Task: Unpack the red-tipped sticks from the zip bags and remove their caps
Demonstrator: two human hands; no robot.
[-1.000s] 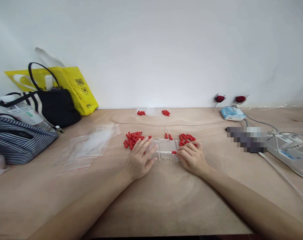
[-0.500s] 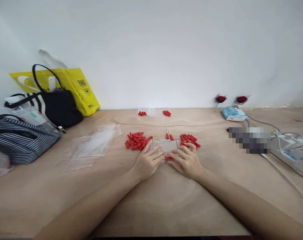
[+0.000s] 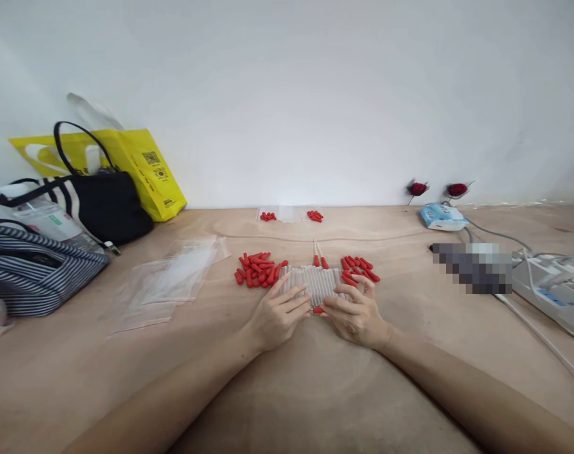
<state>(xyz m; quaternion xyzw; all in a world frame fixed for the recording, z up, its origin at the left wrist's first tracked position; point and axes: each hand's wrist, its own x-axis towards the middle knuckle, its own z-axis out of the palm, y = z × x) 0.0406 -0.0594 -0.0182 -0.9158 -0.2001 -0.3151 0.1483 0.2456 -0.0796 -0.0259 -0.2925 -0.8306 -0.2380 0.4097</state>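
Note:
Between my hands a red rubber bulb [image 3: 318,309] sits low, in front of a row of clear glass tubes [image 3: 322,285]. My left hand [image 3: 278,315] is closed at the bulb's left end, on what looks like a glass tube mostly hidden by the fingers. My right hand [image 3: 357,313] is closed around the bulb's right part, with the thumb largely hidden. Loose red bulbs lie in a left pile [image 3: 256,270] and a right pile [image 3: 360,267]. Behind the tube row lie two droppers [image 3: 320,258], glass tubes with red bulbs fitted.
Clear zip bags [image 3: 173,284] lie flat at left, before a striped bag [image 3: 45,271], a black bag [image 3: 111,205] and a yellow bag [image 3: 159,176]. By the wall is a bag with red bulbs [image 3: 291,213]. At right are a blue-white packet [image 3: 443,216] and a power strip [image 3: 552,290] with cables.
My right hand has turned slightly, its fingers more curled, and less of the red bulb shows between the hands. The whole view has shifted slightly.

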